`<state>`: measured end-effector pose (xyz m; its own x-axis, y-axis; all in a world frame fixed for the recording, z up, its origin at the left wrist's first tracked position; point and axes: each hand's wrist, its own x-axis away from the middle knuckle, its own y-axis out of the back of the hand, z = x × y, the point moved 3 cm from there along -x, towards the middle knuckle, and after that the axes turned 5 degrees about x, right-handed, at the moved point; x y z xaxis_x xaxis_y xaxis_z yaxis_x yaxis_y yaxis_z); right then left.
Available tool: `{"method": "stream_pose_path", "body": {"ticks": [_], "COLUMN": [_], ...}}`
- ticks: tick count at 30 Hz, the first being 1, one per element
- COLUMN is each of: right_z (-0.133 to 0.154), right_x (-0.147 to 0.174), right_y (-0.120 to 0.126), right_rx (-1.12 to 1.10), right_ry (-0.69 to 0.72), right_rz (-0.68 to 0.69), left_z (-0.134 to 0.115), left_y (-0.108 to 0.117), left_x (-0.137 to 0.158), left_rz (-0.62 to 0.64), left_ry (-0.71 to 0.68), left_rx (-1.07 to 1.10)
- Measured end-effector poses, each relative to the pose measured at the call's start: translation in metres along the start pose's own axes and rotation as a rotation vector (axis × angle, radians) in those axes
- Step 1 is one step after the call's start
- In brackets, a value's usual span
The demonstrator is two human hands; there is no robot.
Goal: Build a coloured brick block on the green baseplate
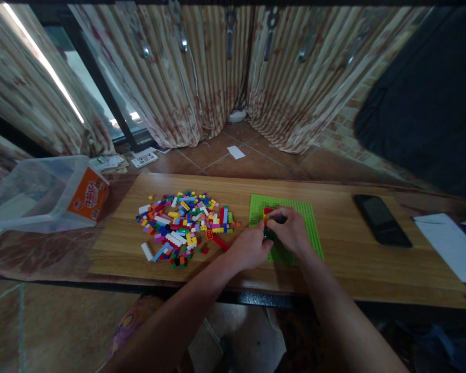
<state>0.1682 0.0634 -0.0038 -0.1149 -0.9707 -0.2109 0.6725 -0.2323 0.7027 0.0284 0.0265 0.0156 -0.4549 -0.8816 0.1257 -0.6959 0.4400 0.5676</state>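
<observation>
A green studded baseplate (312, 228) lies on the wooden board, partly covered by my hands. Over its middle, my left hand (250, 247) and my right hand (291, 230) meet around a small cluster of toy bricks (267, 211), with red and a little orange showing. Both hands are closed, fingertips pressed at the cluster from either side. My fingers hide most of it, so I cannot tell how the bricks are joined. A large heap of mixed toy bricks (184, 220) spreads to the left, and a long red brick (220, 242) lies close to my left wrist.
A clear plastic bin (42, 191) with an orange label stands at the far left. On the right, a black phone (382, 220) rests on the wooden board (345, 280), with white paper (446, 243) beyond it. Curtains (205, 83) hang behind the board.
</observation>
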Motion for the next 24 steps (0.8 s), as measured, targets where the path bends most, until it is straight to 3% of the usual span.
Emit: {"method": "stream_pose_path", "body": {"ticks": [14, 24], "right_z": [-0.018, -0.011], "right_x": [0.001, 0.002], "right_y": [0.007, 0.002], "right_rx": [-0.209, -0.092], "right_ry": [0.086, 0.073], "right_rz": [0.077, 0.024], "left_z": [0.004, 0.002], "left_y": [-0.001, 0.0], "left_x": [0.0, 0.002], "left_rz": [-0.006, -0.022], "left_ry": [0.019, 0.023], "left_rx": [0.067, 0.103]}}
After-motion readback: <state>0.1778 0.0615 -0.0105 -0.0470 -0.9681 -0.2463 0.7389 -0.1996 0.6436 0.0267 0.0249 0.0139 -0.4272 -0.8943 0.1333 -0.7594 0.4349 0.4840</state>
